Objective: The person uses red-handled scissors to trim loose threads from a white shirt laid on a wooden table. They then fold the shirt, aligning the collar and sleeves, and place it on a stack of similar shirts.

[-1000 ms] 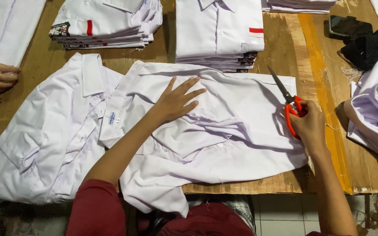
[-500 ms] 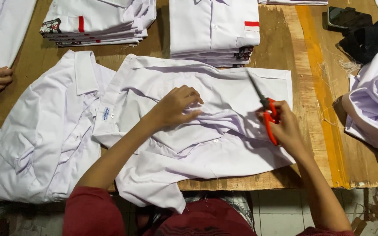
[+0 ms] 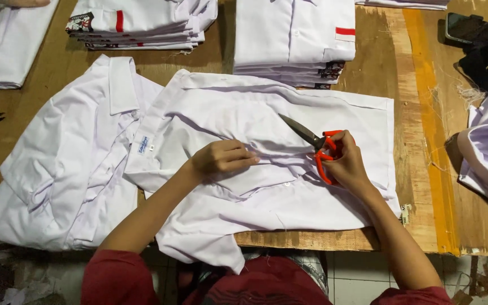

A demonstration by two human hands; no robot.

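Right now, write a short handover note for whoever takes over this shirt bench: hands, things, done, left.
Left hand: fingers curled, pinching a fold of the white shirt spread at the table's near edge.
Right hand: holds the orange-handled scissors, blades shut or nearly so, tip pointing up-left over the shirt front.
Nearby: a second open shirt lies to the left; two stacks of folded shirts sit behind on the wooden table.
Done: the shirt is laid out, the fold gathered.
Left: no cut is visible; this shirt and the one beside it are not folded.
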